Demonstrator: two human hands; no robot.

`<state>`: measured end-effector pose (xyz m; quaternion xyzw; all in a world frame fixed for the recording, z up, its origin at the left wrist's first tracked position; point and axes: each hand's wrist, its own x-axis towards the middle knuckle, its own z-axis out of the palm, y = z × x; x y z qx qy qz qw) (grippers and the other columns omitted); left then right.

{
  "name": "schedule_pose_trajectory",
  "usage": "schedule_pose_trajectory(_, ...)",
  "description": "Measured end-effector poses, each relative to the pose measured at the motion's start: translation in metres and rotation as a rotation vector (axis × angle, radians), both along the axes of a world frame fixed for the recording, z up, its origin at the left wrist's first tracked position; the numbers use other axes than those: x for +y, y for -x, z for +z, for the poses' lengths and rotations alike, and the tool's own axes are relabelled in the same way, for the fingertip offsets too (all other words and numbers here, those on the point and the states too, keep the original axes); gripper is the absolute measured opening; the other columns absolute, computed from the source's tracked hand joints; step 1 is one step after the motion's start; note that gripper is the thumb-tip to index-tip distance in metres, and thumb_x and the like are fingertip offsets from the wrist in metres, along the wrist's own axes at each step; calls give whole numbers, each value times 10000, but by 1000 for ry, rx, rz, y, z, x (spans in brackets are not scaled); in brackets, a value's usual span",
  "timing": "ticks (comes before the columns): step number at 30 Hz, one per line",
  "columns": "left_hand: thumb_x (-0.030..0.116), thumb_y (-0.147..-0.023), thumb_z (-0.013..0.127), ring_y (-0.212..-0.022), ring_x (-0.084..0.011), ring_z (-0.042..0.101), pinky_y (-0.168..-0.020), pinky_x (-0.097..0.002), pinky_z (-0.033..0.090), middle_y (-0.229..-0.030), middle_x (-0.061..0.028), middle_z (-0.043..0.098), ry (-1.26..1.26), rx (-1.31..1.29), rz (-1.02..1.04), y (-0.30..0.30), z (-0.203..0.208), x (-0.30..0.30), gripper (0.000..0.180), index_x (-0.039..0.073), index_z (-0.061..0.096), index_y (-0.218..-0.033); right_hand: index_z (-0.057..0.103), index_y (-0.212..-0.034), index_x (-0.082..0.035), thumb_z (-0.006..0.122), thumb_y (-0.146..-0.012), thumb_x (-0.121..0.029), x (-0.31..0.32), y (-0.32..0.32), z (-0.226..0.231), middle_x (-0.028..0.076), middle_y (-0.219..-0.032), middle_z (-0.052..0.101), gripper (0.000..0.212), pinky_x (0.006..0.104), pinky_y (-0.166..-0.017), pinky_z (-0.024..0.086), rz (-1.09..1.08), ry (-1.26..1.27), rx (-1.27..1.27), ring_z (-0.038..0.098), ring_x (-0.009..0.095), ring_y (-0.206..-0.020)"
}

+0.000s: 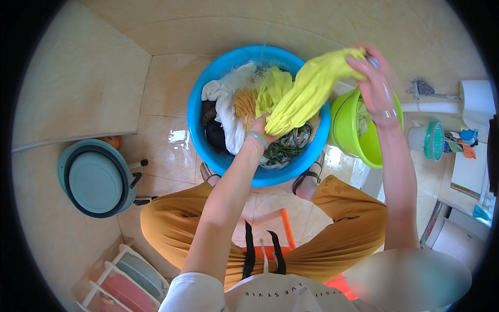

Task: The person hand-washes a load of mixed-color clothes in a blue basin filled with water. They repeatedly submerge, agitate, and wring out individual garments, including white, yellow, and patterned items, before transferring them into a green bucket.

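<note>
A wet yellow garment (306, 91) is stretched in a loose rope over the right part of a big blue basin (254, 179). My left hand (260, 128) is closed on its lower end, just above the clothes. Up and to the right, past the basin's rim, my right hand (373, 78) grips the other end; wet skin shows on that wrist. In the basin lie a white cloth (228, 96), a tan cloth (244, 105), another yellow cloth (274, 86), a dark patterned cloth (286, 148) and something black (214, 132). Water bubbles at the basin's far side.
A lime-green bucket (344, 125) with a pale cloth (362, 117) inside stands right of the basin. Farther right are a small white-and-teal tub (426, 140) and a white pipe (431, 107). A grey-green basin (96, 182) and a white rack (122, 265) sit at left.
</note>
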<state>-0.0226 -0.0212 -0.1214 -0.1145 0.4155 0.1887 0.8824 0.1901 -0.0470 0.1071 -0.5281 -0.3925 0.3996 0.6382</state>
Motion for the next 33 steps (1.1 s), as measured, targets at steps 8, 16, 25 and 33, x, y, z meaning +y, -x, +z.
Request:
schedule_pose_trajectory(8,312,-982,402,-1122,-262,579,-928,-434,481,-1233,-92,594,5,-45,18,12,18,-36,383,79,514,-1264,590,-1069,-32,718,-764,-99,78,-18,-189,60,-974,594,337,320,-706,552,-85,509,166,611,179,-914)
schedule_pose_trajectory(16,485,-926,499,-1035,-212,610,-821,-369,501,-1191,-34,614,-76,-257,-27,6,36,-41,439,172,552,-1229,518,-1254,-2,674,-849,-161,39,22,-306,91,-1144,609,462,285,-839,492,93,524,485,604,175,-1006)
schedule_pose_trajectory(25,398,-903,545,-1069,-218,590,-846,-375,478,-1150,-41,635,3,-560,367,-21,73,-28,380,123,592,-1160,525,-1222,-13,639,-885,-267,-61,32,-257,85,-1110,609,437,331,-867,485,-324,224,964,597,214,-997)
schedule_pose_trajectory(33,319,-873,617,-1059,-271,487,-808,-316,444,-1182,-149,544,153,-872,637,-23,115,-50,359,94,596,-1151,487,-1262,-10,545,-930,-285,-46,166,-191,73,-1063,606,435,336,-891,474,219,-106,1464,581,204,-1010)
